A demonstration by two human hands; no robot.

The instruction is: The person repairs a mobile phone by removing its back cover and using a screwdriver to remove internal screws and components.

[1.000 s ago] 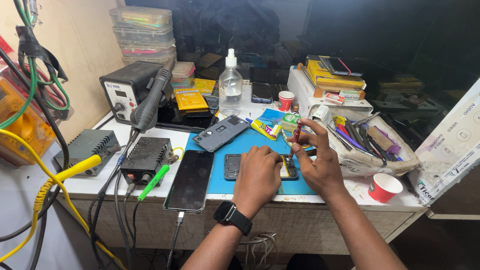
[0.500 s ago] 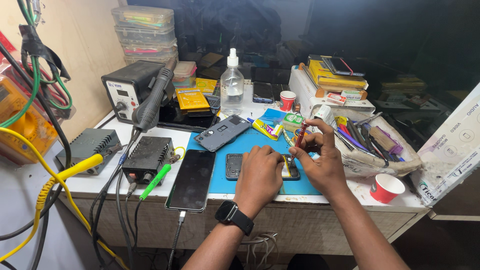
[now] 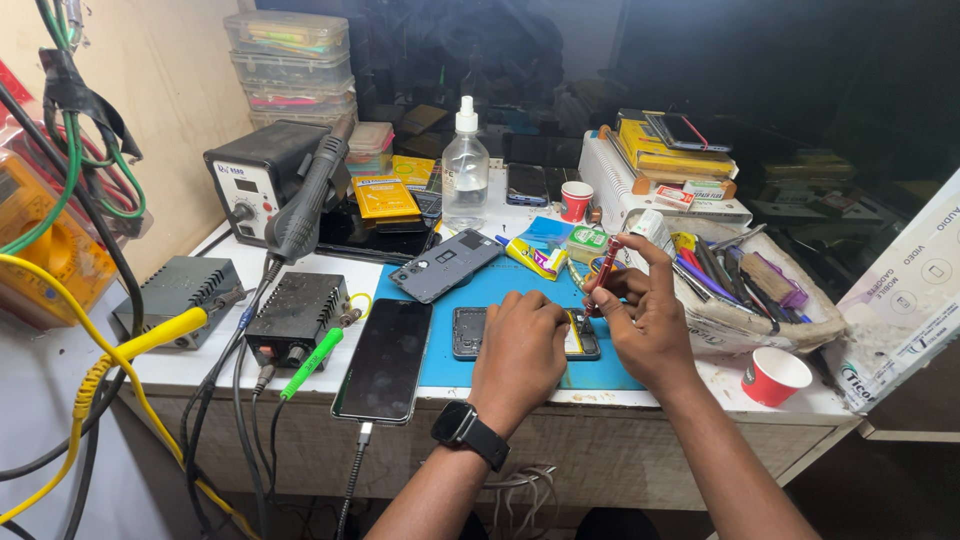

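Observation:
An opened phone [image 3: 470, 333] lies on the blue work mat [image 3: 520, 285]. My left hand [image 3: 520, 350] rests flat on it and covers its middle, with a black smartwatch [image 3: 468, 433] on the wrist. My right hand [image 3: 645, 315] holds a red screwdriver [image 3: 603, 268] upright, its tip pointing down at the phone's right end. The phone's grey back cover [image 3: 445, 264] lies on the mat's far left corner.
A black phone [image 3: 385, 358] on a charging cable lies left of the mat. Two small power units [image 3: 298, 313] and a hot-air station [image 3: 262, 175] stand at the left with hanging cables. A spray bottle [image 3: 465, 170], red cups [image 3: 775, 375] and a tool-filled tray [image 3: 760, 320] surround the mat.
My right hand has lifted and tilted the screwdriver slightly while the left hand stayed on the phone.

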